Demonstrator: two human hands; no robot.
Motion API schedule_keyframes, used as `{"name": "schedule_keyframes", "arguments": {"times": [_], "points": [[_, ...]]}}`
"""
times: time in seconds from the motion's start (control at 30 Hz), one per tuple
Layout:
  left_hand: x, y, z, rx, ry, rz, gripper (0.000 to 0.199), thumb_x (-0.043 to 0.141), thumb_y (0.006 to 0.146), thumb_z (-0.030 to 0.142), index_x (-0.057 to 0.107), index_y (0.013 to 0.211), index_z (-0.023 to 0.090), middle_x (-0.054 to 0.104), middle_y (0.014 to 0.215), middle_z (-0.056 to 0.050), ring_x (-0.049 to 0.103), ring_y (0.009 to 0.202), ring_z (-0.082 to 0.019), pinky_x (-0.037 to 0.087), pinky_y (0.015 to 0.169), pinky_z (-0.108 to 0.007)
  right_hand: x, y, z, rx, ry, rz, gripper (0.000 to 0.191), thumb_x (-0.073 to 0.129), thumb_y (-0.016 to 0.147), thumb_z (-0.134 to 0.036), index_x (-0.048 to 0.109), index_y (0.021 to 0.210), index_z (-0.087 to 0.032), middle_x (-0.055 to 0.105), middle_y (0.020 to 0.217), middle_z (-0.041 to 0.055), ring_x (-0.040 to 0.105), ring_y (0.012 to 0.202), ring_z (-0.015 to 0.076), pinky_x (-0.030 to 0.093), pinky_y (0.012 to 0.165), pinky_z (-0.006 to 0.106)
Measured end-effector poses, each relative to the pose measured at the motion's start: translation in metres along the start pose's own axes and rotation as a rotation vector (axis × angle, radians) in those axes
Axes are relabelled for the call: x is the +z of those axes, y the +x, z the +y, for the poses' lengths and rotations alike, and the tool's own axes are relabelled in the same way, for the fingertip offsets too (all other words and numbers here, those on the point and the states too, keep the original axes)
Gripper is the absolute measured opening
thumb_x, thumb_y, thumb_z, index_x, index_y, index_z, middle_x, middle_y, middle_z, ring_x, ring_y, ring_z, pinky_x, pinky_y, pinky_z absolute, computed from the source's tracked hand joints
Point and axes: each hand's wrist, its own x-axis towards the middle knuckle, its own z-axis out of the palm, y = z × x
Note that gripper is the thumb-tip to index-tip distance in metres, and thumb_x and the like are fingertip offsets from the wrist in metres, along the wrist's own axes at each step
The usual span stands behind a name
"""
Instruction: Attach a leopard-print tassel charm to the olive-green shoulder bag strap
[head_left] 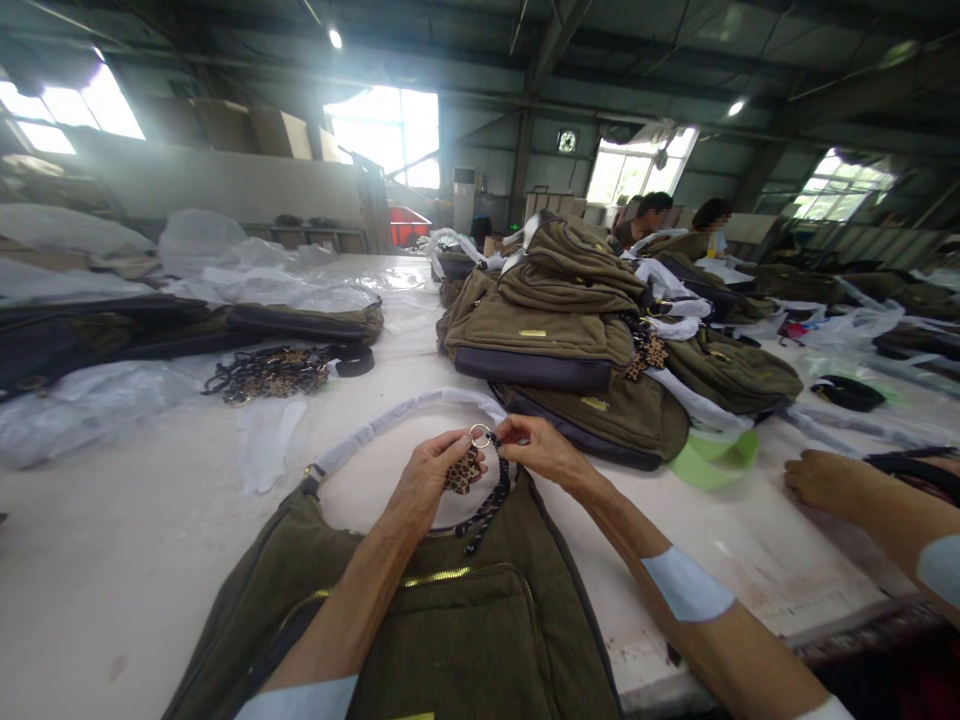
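Lying on the white worktable [97, 560], the olive corduroy shoulder bag [465, 640] has its white-wrapped strap [405, 407] arched away from the body, presumably for clear access. The left hand [422, 482] pinches the leopard-print charm [463, 472], seemingly to steady it; the right hand [544, 450] grips the black braided cord [495, 495] between narrowed fingertips. The metal ring [480, 426] sits exposed between them, likely for visibility.

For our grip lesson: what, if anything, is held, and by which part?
Left hand: leopard-print charm, at its upper part; right hand: dark cord, beside the ring.
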Motion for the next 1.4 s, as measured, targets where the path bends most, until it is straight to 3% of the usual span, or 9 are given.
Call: {"name": "schedule_keyframes", "arguments": {"times": [0.13,0.2,0.33,0.47,0.6,0.7,0.77,1.17,1.4], "points": [[0.001,0.001,-0.003,0.043,-0.023,-0.034,0.043,0.075,0.065,0.036,0.068,0.098,0.011,0.070,0.076,-0.005,0.063,0.064,-0.014,0.049,0.066,-0.025,0.006,-0.008,-0.012,0.112,0.306,-0.150,0.035,0.066,0.070,-0.029,0.057,0.101,-0.017,0.067,0.083,0.0027,0.061,0.072,0.0138,0.044,0.065,0.025],[0.001,0.000,-0.004,0.068,-0.015,-0.055,0.041,0.074,0.067,0.036,0.067,0.100,0.012,0.071,0.078,-0.006,0.063,0.067,-0.014,0.048,0.067,-0.024,0.010,-0.010,-0.017,0.095,0.319,-0.118,0.035,0.066,0.073,-0.038,0.060,0.098,-0.015,0.066,0.077,0.0031,0.059,0.065,0.0117,0.042,0.061,0.023],[0.003,-0.003,-0.003,0.067,-0.012,-0.102,0.040,0.072,0.070,0.034,0.064,0.103,0.012,0.071,0.078,-0.007,0.063,0.067,-0.014,0.047,0.064,-0.023,0.011,-0.012,-0.017,0.023,0.265,-0.009,0.030,0.068,0.071,-0.040,0.064,0.079,-0.011,0.061,0.064,0.0008,0.051,0.056,0.0088,0.038,0.056,0.022],[0.006,-0.005,-0.003,0.077,-0.029,-0.148,0.033,0.070,0.072,0.033,0.062,0.098,0.014,0.070,0.077,-0.006,0.063,0.066,-0.014,0.046,0.063,-0.023,0.003,-0.017,-0.013,0.027,0.120,-0.022,0.030,0.064,0.075,-0.041,0.065,0.070,-0.012,0.059,0.061,-0.0003,0.046,0.054,0.0079,0.032,0.052,0.021],[0.009,-0.008,-0.002,0.042,-0.022,-0.201,0.028,0.066,0.076,0.031,0.063,0.098,0.013,0.069,0.076,-0.006,0.061,0.066,-0.012,0.046,0.064,-0.023,0.001,-0.024,-0.016,0.053,0.200,-0.025,0.031,0.068,0.071,-0.041,0.066,0.086,-0.014,0.061,0.067,-0.0005,0.050,0.058,0.0090,0.035,0.053,0.020],[0.010,-0.010,-0.001,0.037,-0.031,-0.221,0.028,0.066,0.075,0.028,0.064,0.098,0.012,0.070,0.079,-0.006,0.061,0.069,-0.012,0.046,0.066,-0.022,0.001,-0.025,-0.018,0.032,0.221,-0.001,0.029,0.069,0.069,-0.039,0.065,0.080,-0.013,0.061,0.066,-0.0003,0.050,0.058,0.0090,0.036,0.054,0.021],[0.010,-0.011,-0.001,0.035,-0.031,-0.221,0.028,0.068,0.073,0.027,0.065,0.097,0.013,0.070,0.078,-0.006,0.061,0.069,-0.013,0.045,0.066,-0.023,-0.001,-0.024,-0.016,-0.001,0.178,0.017,0.025,0.068,0.070,-0.037,0.065,0.074,-0.012,0.059,0.063,-0.0005,0.049,0.057,0.0085,0.036,0.054,0.021],[0.013,-0.010,-0.005,0.029,-0.043,-0.166,0.029,0.078,0.061,0.025,0.069,0.086,0.013,0.070,0.079,-0.005,0.061,0.070,-0.013,0.044,0.067,-0.023,-0.006,-0.033,-0.027,-0.196,-0.291,0.108,0.016,0.059,0.078,-0.021,0.070,0.089,-0.017,0.063,0.065,-0.0016,0.050,0.058,0.0085,0.038,0.057,0.020],[0.011,-0.010,-0.006,0.027,-0.085,-0.141,0.029,0.078,0.062,0.024,0.070,0.088,0.014,0.071,0.083,-0.005,0.060,0.072,-0.012,0.044,0.068,-0.023,-0.008,-0.033,-0.023,-0.192,-0.200,0.059,0.019,0.065,0.075,-0.027,0.069,0.090,-0.016,0.065,0.074,0.0016,0.053,0.063,0.0105,0.040,0.054,0.019]]}}
